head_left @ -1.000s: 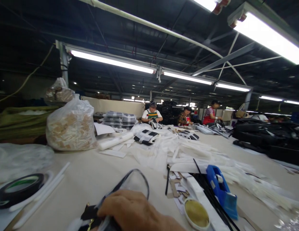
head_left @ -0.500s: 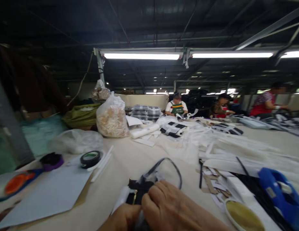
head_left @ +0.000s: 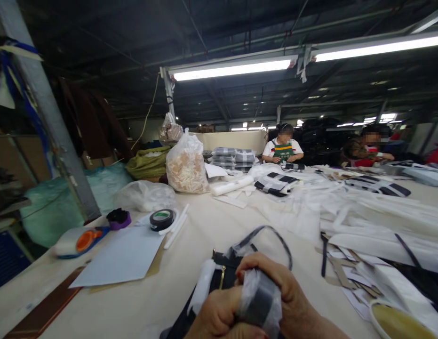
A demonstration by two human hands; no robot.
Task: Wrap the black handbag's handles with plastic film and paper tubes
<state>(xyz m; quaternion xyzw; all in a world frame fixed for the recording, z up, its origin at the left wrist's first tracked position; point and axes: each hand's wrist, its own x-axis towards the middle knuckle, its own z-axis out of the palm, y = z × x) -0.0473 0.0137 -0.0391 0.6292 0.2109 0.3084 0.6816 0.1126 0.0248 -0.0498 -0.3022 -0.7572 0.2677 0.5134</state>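
A black handbag (head_left: 214, 278) with a gold zipper lies at the table's near edge, white wrapping along its left side. Its dark looped handle (head_left: 288, 249) stretches away from me over the table. Just above the bag, both hands grip a dark strap bundle (head_left: 263, 299) wrapped in clear plastic. My left hand (head_left: 220, 313) closes on its left and lower side. Curled over the top and right side is my right hand (head_left: 287, 287). The fingers hide part of the bundle and of the bag.
Left are a light-blue sheet (head_left: 122, 259), black tape (head_left: 161, 220) and a tape dispenser (head_left: 81, 241). A bag of scraps (head_left: 188, 165) stands farther back. To the right lie cardboard pieces (head_left: 349, 278) and a yellowish dish (head_left: 398, 322). A co-worker (head_left: 282, 146) sits across the table.
The view has turned left, so the table's contents appear farther right. My right hand has shifted on the bundle, and its plastic-wrapped dark face now shows between my hands.
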